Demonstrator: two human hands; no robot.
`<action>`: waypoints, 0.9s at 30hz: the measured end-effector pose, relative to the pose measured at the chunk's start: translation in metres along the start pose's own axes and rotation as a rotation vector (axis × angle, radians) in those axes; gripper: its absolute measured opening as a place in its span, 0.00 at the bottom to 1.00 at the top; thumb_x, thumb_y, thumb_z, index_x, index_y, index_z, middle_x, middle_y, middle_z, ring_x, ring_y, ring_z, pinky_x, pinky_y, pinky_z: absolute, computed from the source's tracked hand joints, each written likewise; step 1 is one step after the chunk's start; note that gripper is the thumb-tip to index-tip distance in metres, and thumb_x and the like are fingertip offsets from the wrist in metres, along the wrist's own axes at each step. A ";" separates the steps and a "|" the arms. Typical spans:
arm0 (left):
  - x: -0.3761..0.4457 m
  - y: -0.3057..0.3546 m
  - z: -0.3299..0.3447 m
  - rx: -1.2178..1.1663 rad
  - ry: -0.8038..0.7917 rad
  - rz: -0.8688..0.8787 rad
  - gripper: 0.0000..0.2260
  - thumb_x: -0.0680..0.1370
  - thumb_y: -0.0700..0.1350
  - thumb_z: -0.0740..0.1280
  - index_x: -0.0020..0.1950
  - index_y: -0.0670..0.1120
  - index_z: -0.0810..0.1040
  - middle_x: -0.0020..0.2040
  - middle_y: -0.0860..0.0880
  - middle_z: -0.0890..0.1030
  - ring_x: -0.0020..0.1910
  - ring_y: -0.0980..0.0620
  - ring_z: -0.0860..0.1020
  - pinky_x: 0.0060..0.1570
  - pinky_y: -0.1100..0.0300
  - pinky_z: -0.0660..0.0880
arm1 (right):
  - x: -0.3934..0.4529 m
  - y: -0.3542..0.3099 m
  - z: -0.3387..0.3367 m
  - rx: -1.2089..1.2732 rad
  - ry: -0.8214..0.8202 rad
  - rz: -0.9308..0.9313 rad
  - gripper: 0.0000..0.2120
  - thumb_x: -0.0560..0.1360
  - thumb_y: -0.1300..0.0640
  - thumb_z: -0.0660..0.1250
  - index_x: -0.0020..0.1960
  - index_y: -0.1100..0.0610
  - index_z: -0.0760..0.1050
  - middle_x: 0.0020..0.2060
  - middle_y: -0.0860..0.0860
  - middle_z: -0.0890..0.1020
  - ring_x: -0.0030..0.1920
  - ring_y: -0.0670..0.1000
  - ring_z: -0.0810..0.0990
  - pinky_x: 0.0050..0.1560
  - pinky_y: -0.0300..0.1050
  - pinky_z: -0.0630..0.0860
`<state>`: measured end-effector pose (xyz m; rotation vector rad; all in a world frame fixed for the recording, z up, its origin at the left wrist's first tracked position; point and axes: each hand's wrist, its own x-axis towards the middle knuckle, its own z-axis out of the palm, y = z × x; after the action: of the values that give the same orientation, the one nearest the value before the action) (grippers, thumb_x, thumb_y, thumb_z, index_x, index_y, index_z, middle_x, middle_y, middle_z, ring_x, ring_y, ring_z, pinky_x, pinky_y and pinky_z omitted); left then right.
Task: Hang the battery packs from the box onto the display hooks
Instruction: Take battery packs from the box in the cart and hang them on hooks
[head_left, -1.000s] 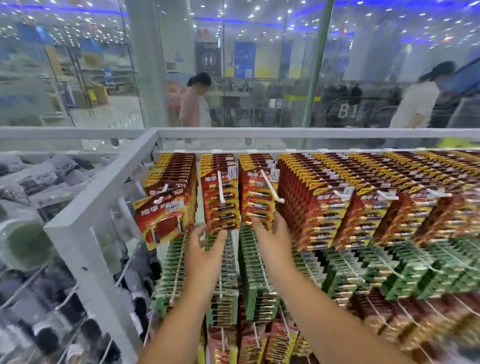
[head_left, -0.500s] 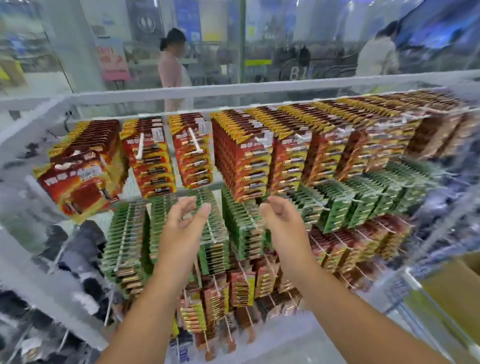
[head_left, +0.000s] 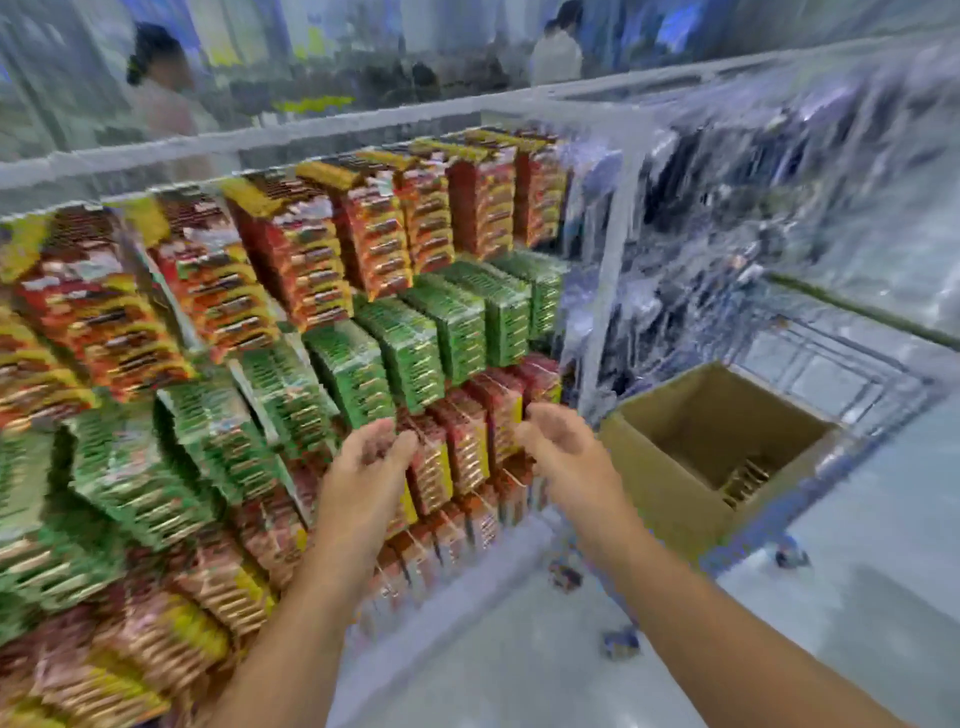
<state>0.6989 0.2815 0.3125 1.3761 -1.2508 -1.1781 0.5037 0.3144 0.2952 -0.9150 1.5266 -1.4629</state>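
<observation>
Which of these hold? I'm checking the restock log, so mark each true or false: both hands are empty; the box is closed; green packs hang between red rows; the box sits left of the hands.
1. Both the left hand and right hand hold nothing: true.
2. The cardboard box is closed: false, it is open-topped.
3. Green packs hang between red rows: true.
4. The box sits left of the hands: false, it is to their right.

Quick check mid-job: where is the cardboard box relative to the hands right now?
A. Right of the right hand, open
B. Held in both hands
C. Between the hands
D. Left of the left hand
A: the open cardboard box sits right of the right hand, packs visible inside; the left hand holds nothing.
</observation>
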 end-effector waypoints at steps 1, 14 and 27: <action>-0.004 -0.001 0.027 0.006 -0.023 -0.012 0.19 0.69 0.65 0.72 0.56 0.59 0.79 0.60 0.55 0.81 0.59 0.50 0.82 0.65 0.42 0.78 | 0.003 0.002 -0.030 -0.005 0.014 0.021 0.08 0.81 0.55 0.71 0.59 0.47 0.78 0.53 0.44 0.82 0.52 0.43 0.80 0.60 0.42 0.75; 0.051 -0.017 0.314 0.034 -0.310 -0.060 0.04 0.82 0.52 0.70 0.56 0.60 0.79 0.58 0.55 0.82 0.53 0.54 0.83 0.55 0.52 0.81 | 0.117 0.053 -0.268 -0.086 0.228 0.172 0.09 0.81 0.54 0.70 0.61 0.47 0.78 0.48 0.48 0.81 0.47 0.46 0.80 0.42 0.36 0.75; 0.166 -0.061 0.513 0.047 -0.395 -0.271 0.08 0.80 0.52 0.72 0.58 0.56 0.80 0.59 0.50 0.82 0.54 0.51 0.83 0.63 0.44 0.79 | 0.295 0.090 -0.411 -0.400 0.178 0.344 0.08 0.80 0.52 0.72 0.59 0.47 0.80 0.47 0.48 0.82 0.50 0.49 0.81 0.52 0.42 0.74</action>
<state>0.2038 0.1098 0.1708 1.4231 -1.3979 -1.6799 0.0117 0.2181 0.1824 -0.7082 2.0415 -1.0319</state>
